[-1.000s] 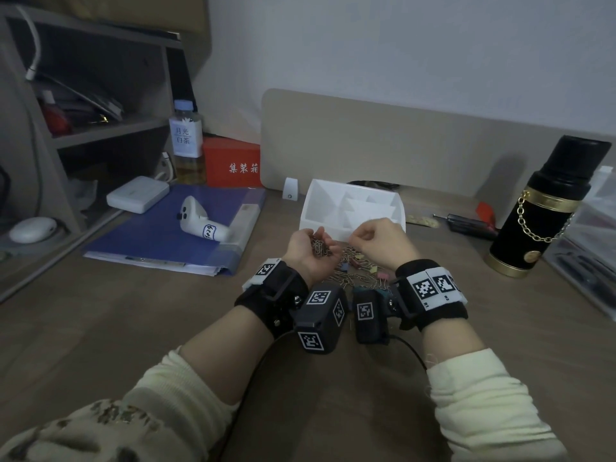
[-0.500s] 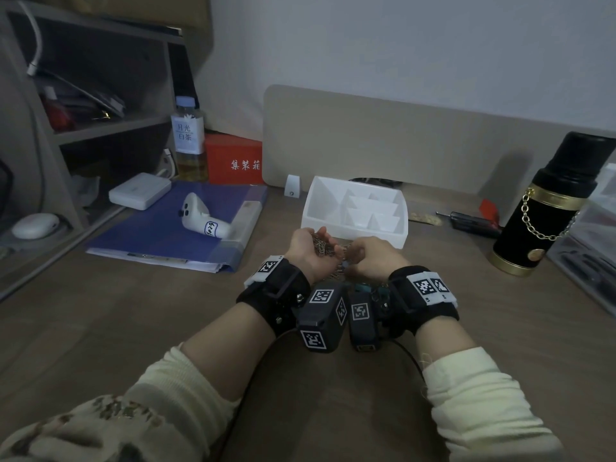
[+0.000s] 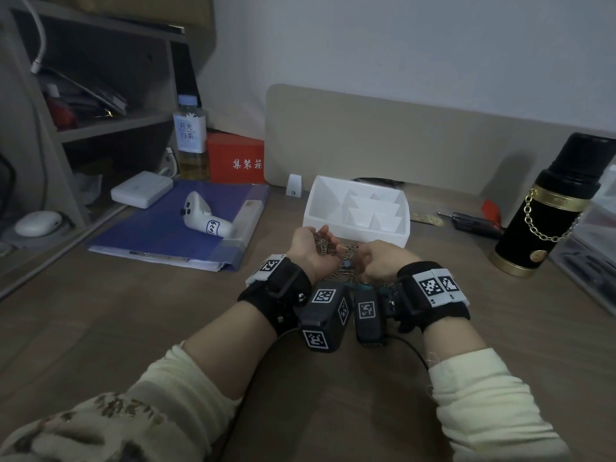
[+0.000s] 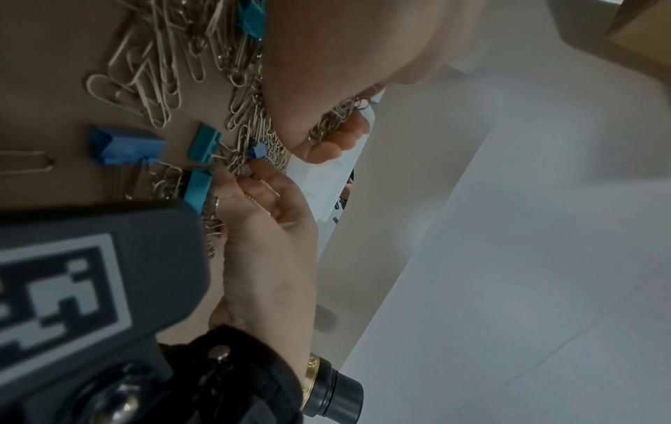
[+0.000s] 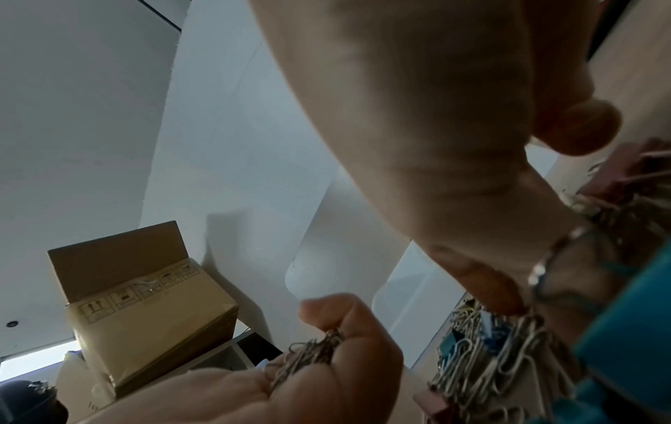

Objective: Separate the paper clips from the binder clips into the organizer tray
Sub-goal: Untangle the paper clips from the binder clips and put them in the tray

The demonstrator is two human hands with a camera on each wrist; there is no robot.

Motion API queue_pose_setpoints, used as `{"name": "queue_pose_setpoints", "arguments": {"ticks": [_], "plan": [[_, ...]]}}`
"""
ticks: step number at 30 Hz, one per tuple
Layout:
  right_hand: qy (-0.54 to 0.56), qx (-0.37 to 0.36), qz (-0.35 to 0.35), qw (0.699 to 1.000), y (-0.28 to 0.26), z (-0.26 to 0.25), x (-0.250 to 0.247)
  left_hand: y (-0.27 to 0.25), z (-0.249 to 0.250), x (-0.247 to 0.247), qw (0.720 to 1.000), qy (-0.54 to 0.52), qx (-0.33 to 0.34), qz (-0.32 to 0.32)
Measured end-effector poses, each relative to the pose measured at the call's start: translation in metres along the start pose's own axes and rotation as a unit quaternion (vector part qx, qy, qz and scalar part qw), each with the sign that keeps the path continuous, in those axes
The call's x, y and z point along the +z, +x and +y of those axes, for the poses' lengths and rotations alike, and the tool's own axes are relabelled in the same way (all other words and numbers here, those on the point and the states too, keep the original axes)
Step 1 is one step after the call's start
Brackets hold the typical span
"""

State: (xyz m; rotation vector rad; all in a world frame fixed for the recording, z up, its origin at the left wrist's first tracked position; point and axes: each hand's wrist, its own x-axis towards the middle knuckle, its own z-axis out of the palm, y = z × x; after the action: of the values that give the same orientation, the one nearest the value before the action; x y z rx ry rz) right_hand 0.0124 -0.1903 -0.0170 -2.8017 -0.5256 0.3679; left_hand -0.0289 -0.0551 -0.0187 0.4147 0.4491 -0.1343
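Currently: my left hand (image 3: 311,250) cups gathered paper clips (image 3: 322,245); right hand (image 3: 378,261) pinches more from the pile (image 4: 239,120) before the tray (image 3: 356,208). Best leave binder clips (image 4: 125,149) behind.

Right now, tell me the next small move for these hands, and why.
Probably lift the right hand with the paper clips it is pinching from the mixed pile and drop them into the cupped left hand, which already holds a bunch of paper clips. The white organizer tray just beyond looks empty, so emptying that handful could follow.
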Motion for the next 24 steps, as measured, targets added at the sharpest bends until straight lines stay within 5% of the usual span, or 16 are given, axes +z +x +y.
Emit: {"name": "queue_pose_setpoints", "arguments": {"ticks": [7,18,24], "plan": [[0.036,-0.013,0.035,0.999,-0.006,-0.009,0.004,-0.001,0.000,0.001,1.000,0.009,0.000,-0.003],[-0.091,-0.009,0.021,0.996,-0.007,-0.013,0.003,-0.003,0.000,0.000,1.000,0.014,-0.002,-0.001],[-0.048,-0.012,0.051,0.998,-0.005,-0.012,-0.002,-0.002,0.001,0.000,1.000,0.017,-0.001,0.006]]}}
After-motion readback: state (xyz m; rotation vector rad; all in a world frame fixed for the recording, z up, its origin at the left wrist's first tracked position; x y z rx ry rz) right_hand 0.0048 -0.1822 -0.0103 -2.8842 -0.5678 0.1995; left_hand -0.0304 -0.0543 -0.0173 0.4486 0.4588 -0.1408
